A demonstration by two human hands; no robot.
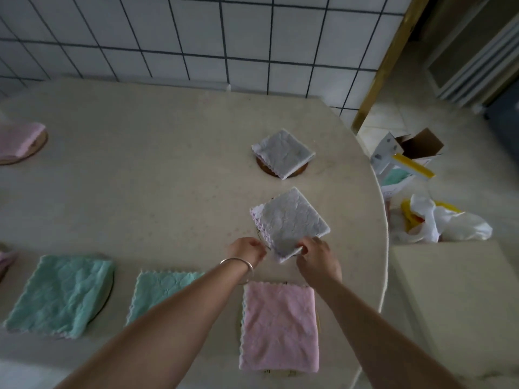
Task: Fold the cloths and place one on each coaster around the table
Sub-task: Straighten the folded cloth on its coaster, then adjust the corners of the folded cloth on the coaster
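Closest to me, pink cloth (279, 327) sits folded; beyond it the grey cloth (290, 221) looks soft, light and floppy. Right hand (318, 258) pinches its near corner, left hand (247, 251) curls beside the edge, maybe touching.

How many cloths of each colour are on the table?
Grey cloths: 2
Green cloths: 2
Pink cloths: 2
Total: 6, not counting a pinkish sliver cut off at the left edge.
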